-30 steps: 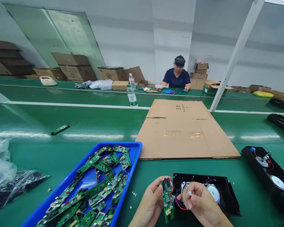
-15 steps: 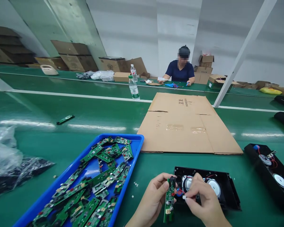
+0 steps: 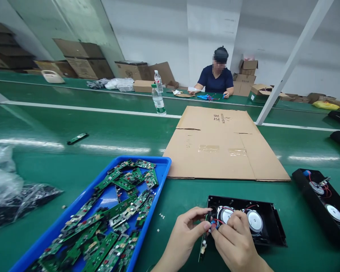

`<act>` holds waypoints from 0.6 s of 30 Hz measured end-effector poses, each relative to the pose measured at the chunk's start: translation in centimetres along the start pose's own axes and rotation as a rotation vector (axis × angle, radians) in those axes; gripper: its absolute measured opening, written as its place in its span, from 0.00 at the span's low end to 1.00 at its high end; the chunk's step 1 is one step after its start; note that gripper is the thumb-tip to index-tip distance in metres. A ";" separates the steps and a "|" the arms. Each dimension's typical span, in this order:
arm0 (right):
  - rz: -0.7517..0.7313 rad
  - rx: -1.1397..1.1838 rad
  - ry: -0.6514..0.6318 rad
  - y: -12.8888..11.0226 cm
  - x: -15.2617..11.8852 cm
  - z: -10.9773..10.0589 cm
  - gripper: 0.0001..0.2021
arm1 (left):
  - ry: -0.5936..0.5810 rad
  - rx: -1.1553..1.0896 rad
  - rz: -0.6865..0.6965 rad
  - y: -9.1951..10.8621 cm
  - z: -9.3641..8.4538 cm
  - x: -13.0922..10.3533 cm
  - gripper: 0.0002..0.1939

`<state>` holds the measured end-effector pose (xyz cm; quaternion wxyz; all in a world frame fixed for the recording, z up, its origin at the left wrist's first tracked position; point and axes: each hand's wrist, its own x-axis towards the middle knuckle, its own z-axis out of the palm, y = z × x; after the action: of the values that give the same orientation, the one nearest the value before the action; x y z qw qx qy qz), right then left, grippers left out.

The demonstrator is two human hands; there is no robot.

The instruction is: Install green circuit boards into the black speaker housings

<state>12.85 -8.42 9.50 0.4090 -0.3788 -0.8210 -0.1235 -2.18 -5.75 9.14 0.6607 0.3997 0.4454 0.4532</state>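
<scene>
Glossy green tabletop [image 3: 124,141] beneath flat, creased brown cardboard [image 3: 223,158].

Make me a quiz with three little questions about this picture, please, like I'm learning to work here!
1. True or false: the left hand is holding a circuit board.
2. What colour is the tray with lots of boards in it? A: red. B: blue. C: yellow.
3. Fill in the gap: the nearer bottle has a ____ cap.

Key: 1 true; 2 B; 3 green.
</scene>
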 end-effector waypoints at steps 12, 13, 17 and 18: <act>-0.084 0.016 -0.059 0.5 -0.2 0.0 0.10 | -0.017 0.042 -0.053 0.3 -0.1 0.1 0.15; -0.076 0.014 -0.053 0.5 -0.2 0.1 0.11 | -0.013 0.044 -0.047 0.2 -0.1 0.1 0.15; -0.060 0.014 -0.016 0.4 -0.7 0.7 0.10 | 0.015 0.052 -0.015 -0.1 -0.1 -0.2 0.14; -0.052 0.017 -0.004 0.3 -0.8 0.8 0.10 | 0.022 0.051 -0.005 -0.1 -0.1 -0.2 0.14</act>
<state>12.94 -8.20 8.30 0.4074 -0.3542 -0.8322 -0.1263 -2.28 -5.97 9.09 0.6463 0.4103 0.4653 0.4443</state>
